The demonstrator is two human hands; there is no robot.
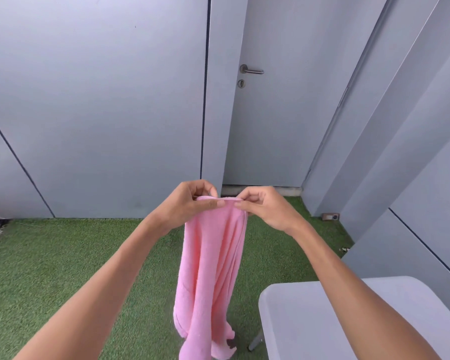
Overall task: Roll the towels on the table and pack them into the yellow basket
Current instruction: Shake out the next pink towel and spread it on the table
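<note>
Nearest me, the white table (348,320) sat below my right forearm. Beyond it, the pink towel (211,276) hung limp beneath my fingers, soft, light, likely to sag. My left hand (190,203) and right hand (263,206) each pinched its top edge, fingers clamped close together; I judged the corners the best hold.

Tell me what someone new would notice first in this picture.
A pink towel hangs in the middle, pinched along its top edge by the left hand and the right hand, held up over green artificial turf. A grey table sits at the lower right, and a grey door with a metal handle stands behind.
</note>
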